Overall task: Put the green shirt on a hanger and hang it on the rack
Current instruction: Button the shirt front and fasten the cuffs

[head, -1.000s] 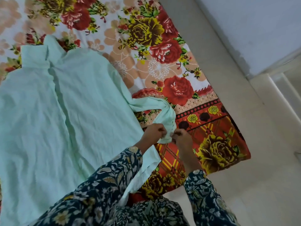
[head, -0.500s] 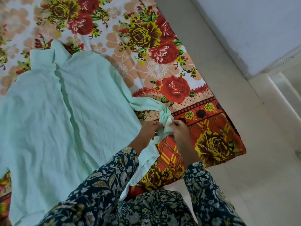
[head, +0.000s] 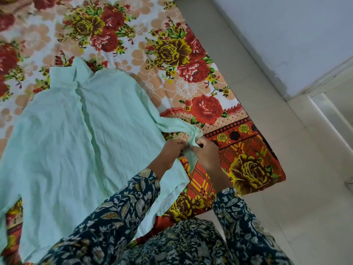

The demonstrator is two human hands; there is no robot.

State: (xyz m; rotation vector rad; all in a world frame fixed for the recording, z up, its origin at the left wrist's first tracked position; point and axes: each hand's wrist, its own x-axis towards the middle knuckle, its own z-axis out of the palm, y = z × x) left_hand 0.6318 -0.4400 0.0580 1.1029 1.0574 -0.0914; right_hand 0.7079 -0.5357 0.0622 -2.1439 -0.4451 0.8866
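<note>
A pale green shirt (head: 63,142) lies spread flat on a bed, collar at the far end and front placket running down its middle. Its right sleeve (head: 177,125) stretches out to the right and bunches at the cuff. My left hand (head: 173,148) and my right hand (head: 206,153) meet at that cuff, each pinching the green cloth between fingers and thumb. A strip of cuff hangs down between the two hands. No hanger and no rack are in view.
The bed carries a floral sheet (head: 172,50) in red, yellow and peach, with its corner at the right. Beyond the bed edge lies pale tiled floor (head: 286,188), a light wall (head: 286,35) and a door frame (head: 328,111) at the far right.
Both hands stay pinched on the sleeve cuff and have gathered it a little closer. The view has shifted, showing more of the sheet above the collar.
</note>
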